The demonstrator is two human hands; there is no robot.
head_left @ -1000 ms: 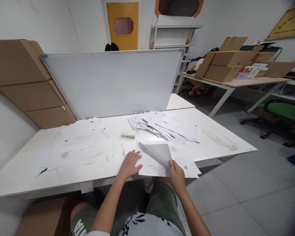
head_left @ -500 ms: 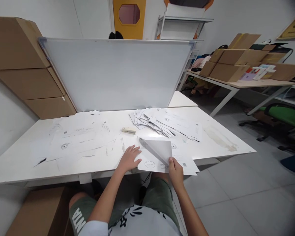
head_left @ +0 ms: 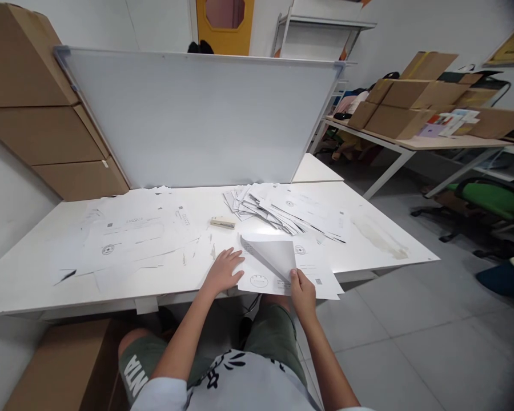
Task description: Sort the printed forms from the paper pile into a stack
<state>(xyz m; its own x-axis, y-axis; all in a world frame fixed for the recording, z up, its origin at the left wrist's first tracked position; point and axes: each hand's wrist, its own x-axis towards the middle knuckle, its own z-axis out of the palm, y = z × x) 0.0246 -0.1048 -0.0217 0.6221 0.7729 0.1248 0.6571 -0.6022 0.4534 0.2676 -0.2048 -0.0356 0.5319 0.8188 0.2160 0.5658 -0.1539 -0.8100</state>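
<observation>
— Hands apart, and the bare left hand [head_left: 225, 271] lies palm-down, fingers loosely spread, by the left edge of a white printed paper sheet [head_left: 278, 254]. And the right?

— Bare right hand [head_left: 303, 288] pinches that sheet's right side, and a plain greyish triangle of paper is showing!

— Where's the sheet lying?

— Between both hands, at the near edge of a glossy white table [head_left: 368, 248], with white printed pages [head_left: 319, 268] just right of it.

— Farther out?

— Small cream oblong tool [head_left: 223, 223], centre; flat spread of white papers [head_left: 131, 234] left, untidy fanned paper pile [head_left: 278, 208] right. Behind them stands a wide silver-framed whiteboard [head_left: 197, 120], stacked brown cardboard boxes [head_left: 29, 108] on its left. Farthest, a yellow door [head_left: 225, 40]!
</observation>
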